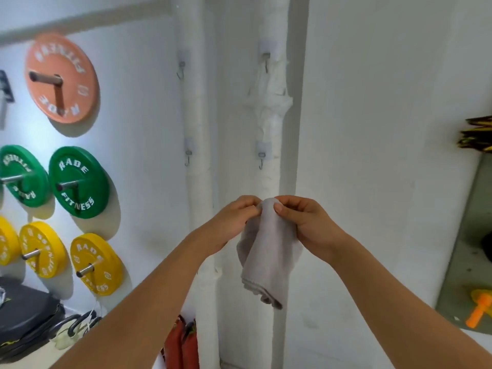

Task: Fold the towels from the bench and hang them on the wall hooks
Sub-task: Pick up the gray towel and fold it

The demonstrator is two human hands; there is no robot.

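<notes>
Pinching the top fold of the pale grey terry towel [267, 251] between my left hand [234, 222] and right hand [306, 222] — bunched small to catch the lower metal wall hook [261, 161] just above.

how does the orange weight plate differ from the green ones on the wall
The orange plate hangs highest, alone; the two green plates sit side by side in the row below it. The orange plate looks larger than either green plate. Its white lettering looks fainter than the bold lettering on the green ones. All are round, hang on metal pegs and carry "fitness" lettering.
</notes>
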